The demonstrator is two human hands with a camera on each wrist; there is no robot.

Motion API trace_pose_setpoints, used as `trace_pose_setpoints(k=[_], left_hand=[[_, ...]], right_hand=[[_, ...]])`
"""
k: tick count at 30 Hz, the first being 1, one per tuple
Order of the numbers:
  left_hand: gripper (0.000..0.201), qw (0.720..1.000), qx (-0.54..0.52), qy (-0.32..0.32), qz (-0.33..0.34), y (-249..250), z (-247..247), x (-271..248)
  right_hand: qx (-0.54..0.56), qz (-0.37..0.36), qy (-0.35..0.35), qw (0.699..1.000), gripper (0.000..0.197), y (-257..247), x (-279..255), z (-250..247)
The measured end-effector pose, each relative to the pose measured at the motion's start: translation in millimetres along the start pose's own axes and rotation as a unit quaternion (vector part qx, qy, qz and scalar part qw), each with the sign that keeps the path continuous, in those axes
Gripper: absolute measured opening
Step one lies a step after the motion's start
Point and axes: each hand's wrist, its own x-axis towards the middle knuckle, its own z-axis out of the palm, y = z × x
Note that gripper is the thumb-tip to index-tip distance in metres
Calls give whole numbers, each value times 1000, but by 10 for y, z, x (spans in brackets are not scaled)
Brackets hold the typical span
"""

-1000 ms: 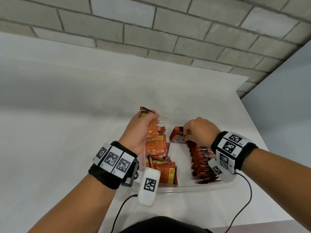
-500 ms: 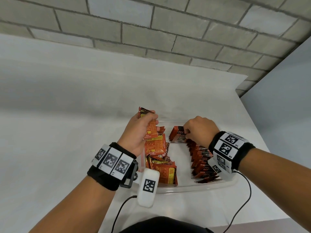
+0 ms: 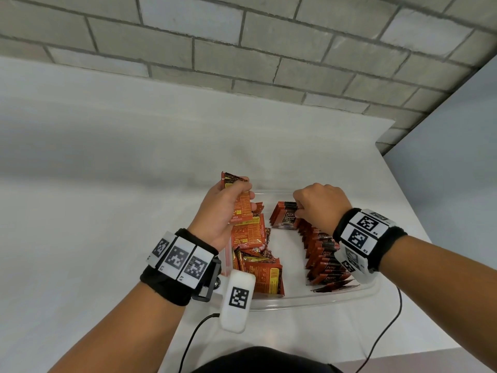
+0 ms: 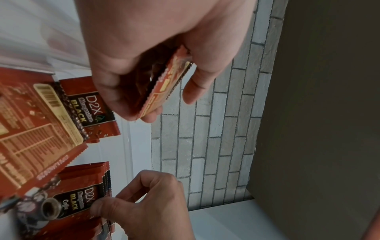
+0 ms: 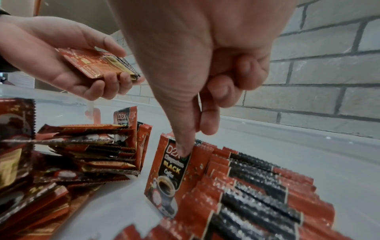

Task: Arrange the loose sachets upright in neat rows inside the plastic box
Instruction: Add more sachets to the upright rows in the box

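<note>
The left hand (image 3: 220, 208) grips a small stack of coffee sachets (image 3: 240, 204) above the clear plastic box (image 3: 349, 294); the right hand (image 3: 320, 205) pinches the front sachet (image 5: 172, 172) of the upright row (image 3: 322, 259). Light, floppy, slick foil: best pinched at the top seam.

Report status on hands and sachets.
Left hand grips spare sachets. Right hand pinches front sachet of upright row. Loose pile remains. Nothing blocking.

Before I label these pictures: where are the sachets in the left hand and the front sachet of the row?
Held sachets (image 5: 96, 65): right wrist view, printed back.
Front sachet (image 5: 170, 175): right wrist view, printed face.
</note>
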Motion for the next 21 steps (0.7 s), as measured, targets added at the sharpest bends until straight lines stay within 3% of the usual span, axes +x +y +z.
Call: trace_pose_setpoints(k=[5,8,11,14,17,21], left_hand=[[24,999,-2,-29,-21,-22,-35,-20],[19,997,22,-69,-39,-39,-38,-45],[17,992,69,-96,-36,-44,26,-74],[31,987,100,-125,-33,-49,128,-123],[44,982,132,-137,-19,-68,210,-139],[53,979,144,-140,-23,-98,305,-149]], right_hand=[[46,-3,27,999,11,72,-39,-66],[92,-20,67,993,18,200,-158,-156],[273,-8,137,952,19,212,-332,-283],[426,-22,120,896,28,61,-492,-360],[472,-35,97,876,33,-30,-557,-349],[501,-24,131,855,14,21,-578,-352]])
